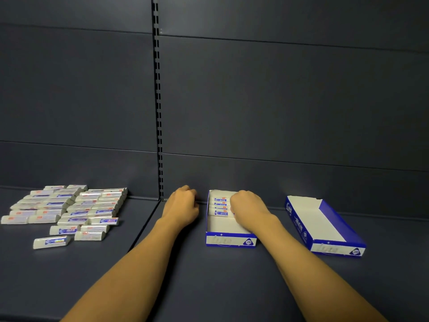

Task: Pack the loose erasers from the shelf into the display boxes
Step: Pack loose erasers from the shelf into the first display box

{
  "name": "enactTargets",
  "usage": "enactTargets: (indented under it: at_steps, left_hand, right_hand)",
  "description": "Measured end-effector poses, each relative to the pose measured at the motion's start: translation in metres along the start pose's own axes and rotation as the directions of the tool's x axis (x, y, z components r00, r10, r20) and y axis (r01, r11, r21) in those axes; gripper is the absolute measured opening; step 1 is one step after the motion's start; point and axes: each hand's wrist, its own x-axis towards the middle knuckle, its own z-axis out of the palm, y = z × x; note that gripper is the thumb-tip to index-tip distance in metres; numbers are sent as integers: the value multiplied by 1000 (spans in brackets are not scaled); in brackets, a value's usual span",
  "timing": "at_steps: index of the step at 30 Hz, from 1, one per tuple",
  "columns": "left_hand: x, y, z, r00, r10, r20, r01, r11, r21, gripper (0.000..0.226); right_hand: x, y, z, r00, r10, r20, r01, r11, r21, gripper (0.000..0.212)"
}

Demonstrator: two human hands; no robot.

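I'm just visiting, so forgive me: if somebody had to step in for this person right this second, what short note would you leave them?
Left hand: curled, resting on the shelf just left of the middle box; whether it holds anything cannot be seen.
Right hand: inside the middle box, at the erasers in it; its grip is hidden.
Done: a few erasers stacked at the back of that box; the front is bare.
Left: the big pile of loose erasers on the left of the shelf. The right box has nothing in it yet.
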Motion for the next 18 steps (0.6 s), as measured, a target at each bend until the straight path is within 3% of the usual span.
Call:
enactTargets:
  at_steps: [4, 7, 10, 18]
  left_hand:
    - [-4, 3, -16, 999, 30, 24, -32, 995, 95, 25]
    - [-10, 0, -35, 999, 18, 37, -24, 986, 163, 22]
    - [-20, -8, -59, 999, -21, 47, 10, 972, 233, 26]
    - [-66, -27, -113, 984, -177, 2, 169, 942, 290, 27]
  right_hand:
    - [-6, 5, -16, 996, -43, 83, 40, 999, 36, 8]
    - [-9, 11, -30, 998, 6, 63, -13, 994, 110, 5]
    - [-11, 12, -46, 998, 55, 17, -57, 978, 199, 26]
    - [-18, -28, -68, 997, -72, 10, 66, 956, 286, 28]
